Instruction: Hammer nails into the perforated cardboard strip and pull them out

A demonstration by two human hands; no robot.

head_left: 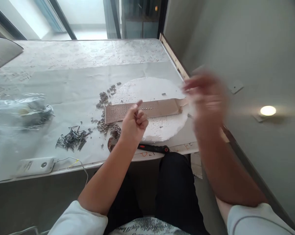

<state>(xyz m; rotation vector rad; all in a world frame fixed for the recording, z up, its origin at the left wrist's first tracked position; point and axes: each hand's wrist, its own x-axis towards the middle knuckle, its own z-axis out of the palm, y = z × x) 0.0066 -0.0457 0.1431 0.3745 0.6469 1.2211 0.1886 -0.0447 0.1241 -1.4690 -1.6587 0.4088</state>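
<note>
My left hand (135, 123) is above a flat brown strip (162, 108) with rows of small holes and some shiny dots. Its fingers are curled and the thumb presses by the index finger; anything held there is too small to make out. My right hand (207, 98) is raised to the right of the strip and smeared by motion, so its fingers cannot be read. The strip lies across a rough white round slab (152, 88). In front of the slab lies a tool with a black and red handle (153, 148), its brownish end partly behind my left forearm.
A heap of metal nails or pins (74, 138) lies on the covered table (71, 81). Small grey chunks (103, 98) are scattered by the slab. At left are a clear plastic bag (20, 111) and a white power bank (37, 165) with a cable. A wall (247, 58) stands close on the right.
</note>
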